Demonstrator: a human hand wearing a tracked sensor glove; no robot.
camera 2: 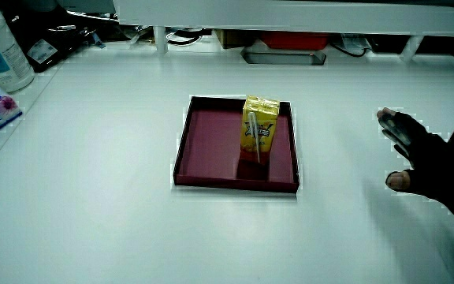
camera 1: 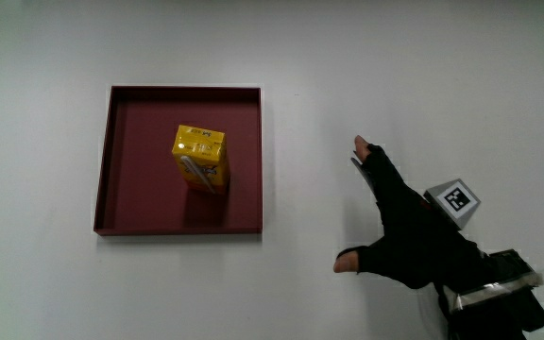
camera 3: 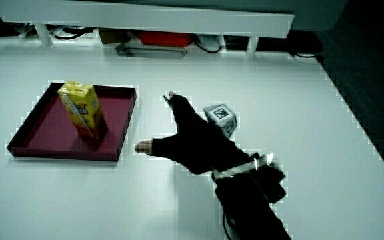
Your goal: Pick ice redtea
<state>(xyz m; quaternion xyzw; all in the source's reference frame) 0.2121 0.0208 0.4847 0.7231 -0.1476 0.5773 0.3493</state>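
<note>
We cannot read the print on the ice redtea carton point(camera 1: 200, 158) in any view; it is too small. Its base is hidden from us in the main view, where we look down mostly on its top and one face. In a side view the hand point(camera 2: 432, 162) is cut off at the wrist by the picture's edge, and the patterned cube shows there only as a sliver. In the main view the forearm point(camera 1: 494, 293) also runs out of the picture.

The carton is a bright yellow box with darker markings and a pale straw point(camera 1: 193, 171) fixed slantwise on one face. It stands upright in both side views point(camera 2: 260, 126) point(camera 3: 82, 107), inside the dark red square tray point(camera 1: 107, 161), a little off the tray's middle and touching none of its low walls.

The hand point(camera 1: 409, 236) is over bare white table point(camera 1: 348, 57) beside the tray, clearly apart from its rim. Its fingers are spread wide, thumb stretched toward the tray, and it has hold of nothing. The cube point(camera 1: 453, 200) sits on its back, plain to see in a side view point(camera 3: 221, 119).
</note>
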